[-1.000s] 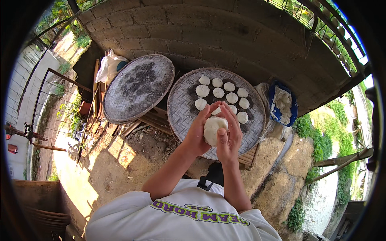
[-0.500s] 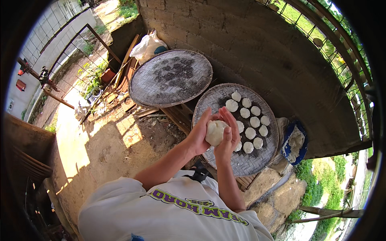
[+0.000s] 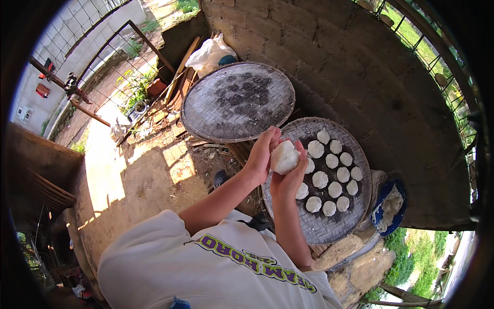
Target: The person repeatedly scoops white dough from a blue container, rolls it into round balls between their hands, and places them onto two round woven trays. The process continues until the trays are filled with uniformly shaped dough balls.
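- One pale, dough-like ball sat between the left hand and the right hand, held up in front of the person.
- The left hand lay along the ball's left side, its long fingers close together and pointing upward, curved against the ball.
- The right hand cupped the ball from below and from the right, its fingers bent around it; the exact place of its thumb could not be told.
- In the view, the ball showed by the left edge of a round woven tray.
- More than a dozen flattened white rounds lay on that tray, mostly just apart from one another.
- Farther left stood a second woven tray, tilted, with dark patches in its middle.
- A blue basin with a whitish, crumbly mass stood just right of the loaded tray.
- Behind ran a block wall, with a white bag near the second woven tray.
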A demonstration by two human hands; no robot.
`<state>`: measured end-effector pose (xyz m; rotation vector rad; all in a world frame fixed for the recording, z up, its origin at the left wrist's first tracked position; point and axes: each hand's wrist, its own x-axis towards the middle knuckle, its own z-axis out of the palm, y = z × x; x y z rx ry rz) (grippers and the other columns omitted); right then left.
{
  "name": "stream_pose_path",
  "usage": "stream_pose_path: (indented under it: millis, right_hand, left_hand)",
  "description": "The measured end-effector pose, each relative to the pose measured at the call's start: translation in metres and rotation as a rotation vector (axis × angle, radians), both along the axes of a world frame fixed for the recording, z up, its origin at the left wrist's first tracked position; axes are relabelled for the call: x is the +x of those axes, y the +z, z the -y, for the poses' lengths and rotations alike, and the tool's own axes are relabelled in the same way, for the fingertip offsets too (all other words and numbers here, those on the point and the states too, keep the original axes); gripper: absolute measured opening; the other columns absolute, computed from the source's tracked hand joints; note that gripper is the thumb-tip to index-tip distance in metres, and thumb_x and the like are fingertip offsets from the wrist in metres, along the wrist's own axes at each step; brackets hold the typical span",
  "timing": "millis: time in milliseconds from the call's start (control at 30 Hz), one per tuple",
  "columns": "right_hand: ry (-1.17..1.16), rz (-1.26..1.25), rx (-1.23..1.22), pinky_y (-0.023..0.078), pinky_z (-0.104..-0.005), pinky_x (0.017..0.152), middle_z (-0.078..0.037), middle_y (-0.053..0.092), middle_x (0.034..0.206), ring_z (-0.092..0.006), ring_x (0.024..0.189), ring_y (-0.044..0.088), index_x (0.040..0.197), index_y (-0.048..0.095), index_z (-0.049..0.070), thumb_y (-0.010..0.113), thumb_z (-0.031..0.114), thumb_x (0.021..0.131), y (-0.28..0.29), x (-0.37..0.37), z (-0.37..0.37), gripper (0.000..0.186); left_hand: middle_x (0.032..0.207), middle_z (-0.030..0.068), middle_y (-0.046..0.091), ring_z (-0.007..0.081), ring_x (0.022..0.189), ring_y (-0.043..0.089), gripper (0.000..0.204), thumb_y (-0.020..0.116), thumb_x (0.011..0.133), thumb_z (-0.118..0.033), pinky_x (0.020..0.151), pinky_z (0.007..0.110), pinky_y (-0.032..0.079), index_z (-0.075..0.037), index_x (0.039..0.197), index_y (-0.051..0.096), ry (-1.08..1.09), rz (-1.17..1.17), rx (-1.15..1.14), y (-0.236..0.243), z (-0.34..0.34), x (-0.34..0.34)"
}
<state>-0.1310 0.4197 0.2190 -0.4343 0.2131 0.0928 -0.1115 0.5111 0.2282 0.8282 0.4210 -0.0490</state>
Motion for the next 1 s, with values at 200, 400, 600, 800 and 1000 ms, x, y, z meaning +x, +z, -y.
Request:
stream_pose_path:
  millis: [200,400,600,800,1000]
  right_hand:
    - [-0.276,0.651,-1.5,0.039,-0.0481,0.113,-0.023,0.053,0.146,-0.0403,0.136,0.05,0.138,0.056,0.001,0.056,0.025,0.102,-0.02,0.034,-0.058,0.043]
    - [-0.084,0.151,-1.054,0.048,-0.0341,0.1,-0.011,0.067,0.126,-0.0185,0.117,0.061,0.126,0.066,0.002,0.058,0.029,0.105,-0.052,0.109,-0.166,0.035]
    - [-0.295,0.325,-1.164,0.049,-0.034,0.098,-0.012,0.068,0.121,-0.0197,0.11,0.064,0.122,0.066,-0.002,0.056,0.027,0.105,-0.066,0.155,-0.203,0.036]
    - [-0.203,-0.238,-0.292,0.05,-0.036,0.1,-0.013,0.063,0.131,-0.0207,0.119,0.061,0.136,0.056,-0.002,0.05,0.028,0.106,-0.092,0.168,-0.228,0.042]
    - [-0.327,-0.165,-0.849,0.045,-0.0372,0.108,-0.012,0.06,0.135,-0.0241,0.122,0.06,0.141,0.054,0.006,0.047,0.037,0.107,-0.129,0.155,-0.267,0.046]
  left_hand:
    - [0.146,0.0147,0.054,0.0302,0.13,0.056,0.071,0.047,0.1,-0.061,0.114,0.047,0.042,-0.008,0.147,0.047,-0.515,-0.065,-0.678,-0.036,-0.088,0.041]
    - [0.133,0.013,0.061,0.028,0.122,0.061,0.061,0.049,0.1,-0.057,0.107,0.047,0.048,-0.008,0.136,0.054,-0.456,-0.202,-0.507,-0.061,-0.188,0.121]
    - [0.122,0.0081,0.063,0.0242,0.115,0.062,0.043,0.054,0.101,-0.045,0.101,0.044,0.049,-0.01,0.125,0.055,-0.757,-0.236,-0.351,-0.059,-0.241,0.183]
    - [0.131,0.0108,0.062,0.028,0.119,0.061,0.058,0.052,0.1,-0.051,0.104,0.043,0.046,-0.009,0.14,0.052,-0.437,-0.368,0.135,-0.093,-0.257,0.197]
    - [0.132,0.008,0.064,0.0248,0.123,0.06,0.049,0.048,0.103,-0.042,0.108,0.043,0.045,-0.008,0.137,0.057,-0.692,-0.365,-0.455,-0.141,-0.288,0.183]
